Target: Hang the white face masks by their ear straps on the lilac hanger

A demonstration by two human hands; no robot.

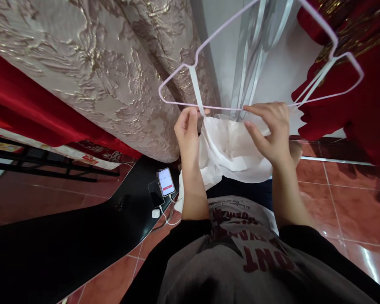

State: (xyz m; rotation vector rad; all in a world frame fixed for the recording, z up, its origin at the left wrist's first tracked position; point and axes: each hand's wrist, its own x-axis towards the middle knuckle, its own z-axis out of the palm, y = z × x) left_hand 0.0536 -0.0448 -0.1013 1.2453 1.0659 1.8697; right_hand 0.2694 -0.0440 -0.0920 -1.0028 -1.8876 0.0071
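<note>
The pink hanger (223, 108) stood above the white garment (223, 143), whose narrow strap (195, 86) looped over the hanger's left notch; a second strap (316, 80) hung from the right notch. The hands were apart: the left hand (189, 122) had its fingers at the narrow strap, whether pinching could not be told, while the right hand (269, 131) spread thumb and forefinger beside the lower bar.

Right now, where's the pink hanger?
Head view, upper part, right of centre: the pink hanger spans above the white fabric, its lower bar close to the left hand and right hand.
</note>
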